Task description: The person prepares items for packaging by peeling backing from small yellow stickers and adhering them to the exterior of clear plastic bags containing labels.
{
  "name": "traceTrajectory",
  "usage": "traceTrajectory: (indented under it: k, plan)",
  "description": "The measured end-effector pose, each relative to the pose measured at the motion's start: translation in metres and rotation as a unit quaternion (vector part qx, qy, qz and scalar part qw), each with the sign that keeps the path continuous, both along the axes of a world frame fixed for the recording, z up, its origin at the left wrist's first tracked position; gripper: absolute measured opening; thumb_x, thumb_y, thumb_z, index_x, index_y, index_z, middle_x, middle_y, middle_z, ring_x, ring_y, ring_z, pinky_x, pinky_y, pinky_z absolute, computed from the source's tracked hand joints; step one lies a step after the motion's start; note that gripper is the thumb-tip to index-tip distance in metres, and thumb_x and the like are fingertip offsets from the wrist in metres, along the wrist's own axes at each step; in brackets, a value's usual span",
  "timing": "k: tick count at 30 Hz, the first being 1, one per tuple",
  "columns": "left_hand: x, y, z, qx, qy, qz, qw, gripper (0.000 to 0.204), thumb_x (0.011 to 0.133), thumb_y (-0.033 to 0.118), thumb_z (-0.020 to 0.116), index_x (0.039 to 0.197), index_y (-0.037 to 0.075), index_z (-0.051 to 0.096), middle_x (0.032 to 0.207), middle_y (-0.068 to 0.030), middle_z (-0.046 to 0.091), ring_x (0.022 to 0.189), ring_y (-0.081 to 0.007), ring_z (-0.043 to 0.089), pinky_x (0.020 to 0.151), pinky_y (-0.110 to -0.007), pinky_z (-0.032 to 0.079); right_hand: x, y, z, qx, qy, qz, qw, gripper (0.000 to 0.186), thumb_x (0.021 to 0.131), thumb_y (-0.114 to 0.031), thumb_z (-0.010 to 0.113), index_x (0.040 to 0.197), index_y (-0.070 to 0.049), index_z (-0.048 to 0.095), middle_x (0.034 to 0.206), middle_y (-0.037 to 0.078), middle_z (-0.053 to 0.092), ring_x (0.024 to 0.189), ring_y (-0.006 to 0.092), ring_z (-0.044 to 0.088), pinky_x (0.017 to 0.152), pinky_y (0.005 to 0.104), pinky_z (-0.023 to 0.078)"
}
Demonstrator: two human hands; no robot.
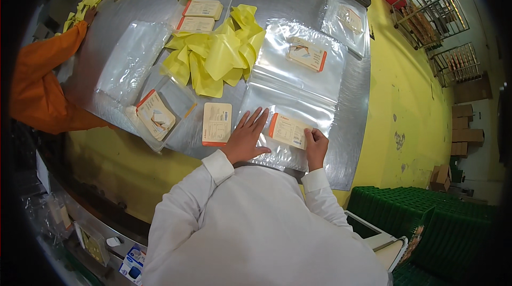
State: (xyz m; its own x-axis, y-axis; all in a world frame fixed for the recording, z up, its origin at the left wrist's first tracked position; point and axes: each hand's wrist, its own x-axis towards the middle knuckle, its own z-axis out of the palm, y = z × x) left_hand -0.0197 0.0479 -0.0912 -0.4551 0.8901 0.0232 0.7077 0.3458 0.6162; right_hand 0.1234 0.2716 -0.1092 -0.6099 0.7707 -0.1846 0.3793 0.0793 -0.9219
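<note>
A stack of clear plastic bags lies on the metal table in front of me. My left hand rests flat on the near bags with its fingers spread. My right hand has thumb and fingers closed at the right end of a cream label with an orange strip, which lies on the bags. Left of my left hand, a stack of similar labels sits on bare metal. Another label shows on the far bags.
Yellow sheets lie heaped beyond my left hand. Plastic trays hold more labels, with other clear bags beside them. A co-worker's orange sleeve reaches in at the left. Green crates stand at right, beyond the metal table's edge.
</note>
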Motion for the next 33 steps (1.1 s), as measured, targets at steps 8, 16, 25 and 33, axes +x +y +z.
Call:
traceTrajectory:
  k: [8, 16, 25, 33]
  plan:
    - [0.000, 0.000, 0.004, -0.016, 0.000, 0.001, 1.000, 0.118, 0.077, 0.051, 0.080, 0.158, -0.003, 0.014, 0.165, -0.0155, 0.021, 0.155, -0.0304, 0.012, 0.126, -0.047, 0.009, -0.005, 0.001, 0.002, 0.017, -0.033, 0.018, 0.999, 0.022, 0.096, -0.015, 0.066, 0.099, 0.006, 0.071, 0.082, 0.006, 0.072, 0.075, 0.0100, 0.064, 0.070, 0.0271, 0.050]
    - [0.004, 0.011, -0.005, 0.015, 0.067, 0.045, 0.997, 0.062, 0.099, 0.036, 0.055, 0.154, 0.013, 0.038, 0.155, -0.0141, 0.037, 0.147, -0.0324, 0.028, 0.120, -0.050, 0.020, -0.008, 0.002, -0.002, 0.081, -0.068, 0.034, 0.994, 0.024, 0.094, -0.019, 0.067, 0.096, 0.004, 0.071, 0.080, 0.012, 0.073, 0.070, 0.0169, 0.066, 0.068, 0.0314, 0.051]
    - [0.002, 0.021, -0.009, 0.021, 0.113, 0.069, 0.991, 0.050, 0.101, 0.031, 0.053, 0.149, 0.014, 0.046, 0.141, -0.0143, 0.047, 0.137, -0.0344, 0.037, 0.111, -0.054, 0.026, -0.027, 0.042, 0.069, 0.211, -0.380, 0.233, 0.870, 0.029, 0.093, -0.029, 0.067, 0.090, -0.001, 0.069, 0.084, 0.015, 0.071, 0.081, 0.0360, 0.068, 0.074, 0.0440, 0.053]
    - [0.003, 0.009, -0.001, -0.010, 0.127, 0.003, 0.992, 0.062, 0.099, 0.042, 0.056, 0.156, 0.026, 0.037, 0.159, -0.0181, 0.030, 0.148, -0.0361, 0.026, 0.119, -0.056, 0.020, 0.008, -0.021, 0.033, 0.393, -0.126, 0.409, 0.814, 0.057, 0.098, -0.025, 0.058, 0.153, -0.017, 0.043, 0.161, 0.018, 0.031, 0.148, 0.0382, 0.028, 0.119, 0.0523, 0.023]
